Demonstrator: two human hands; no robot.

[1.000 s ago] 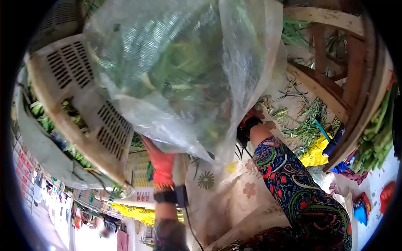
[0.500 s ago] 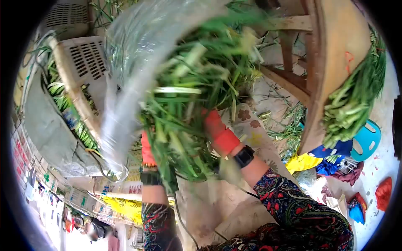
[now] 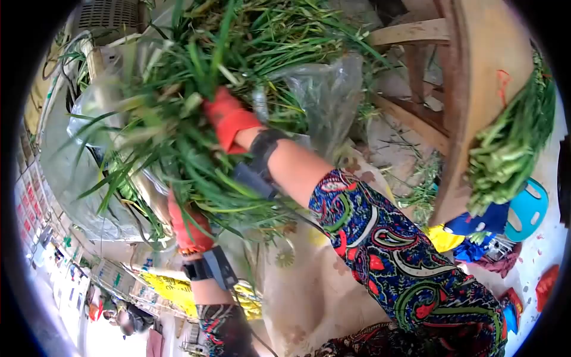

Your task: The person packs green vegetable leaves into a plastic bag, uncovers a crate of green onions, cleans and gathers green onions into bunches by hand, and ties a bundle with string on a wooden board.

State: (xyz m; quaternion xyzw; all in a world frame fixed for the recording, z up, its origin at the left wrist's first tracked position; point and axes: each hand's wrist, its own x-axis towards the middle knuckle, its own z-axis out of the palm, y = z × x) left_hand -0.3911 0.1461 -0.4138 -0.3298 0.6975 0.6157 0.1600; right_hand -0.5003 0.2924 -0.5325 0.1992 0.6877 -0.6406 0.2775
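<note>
A big loose armful of long green leaves, like green onion tops point(image 3: 178, 134), is between my hands at the upper left. My right hand point(image 3: 232, 119), in a red glove, grips its upper right side. Below it, my red-gloved left hand point(image 3: 187, 226) holds the bunch from underneath, with its fingers partly hidden by leaves. Dark bands sit on both wrists. Behind the bunch lies a heap of similar leaves and stalks point(image 3: 297, 35), with a clear plastic bag point(image 3: 336, 98) at its right. Clear plastic also shows left of the bunch, blurred.
At the right, a tied bundle of green stalks point(image 3: 505, 149) lies on a wooden table point(image 3: 485, 65). A turquoise plastic stool point(image 3: 528, 208) stands beside it. To the left is a grey-covered container point(image 3: 62, 178). A person point(image 3: 134, 321) appears far off at lower left.
My hands and the armful of leaves have moved left and up. The clear plastic bag that was across the upper left has dropped away, uncovering the heap of leaves behind.
</note>
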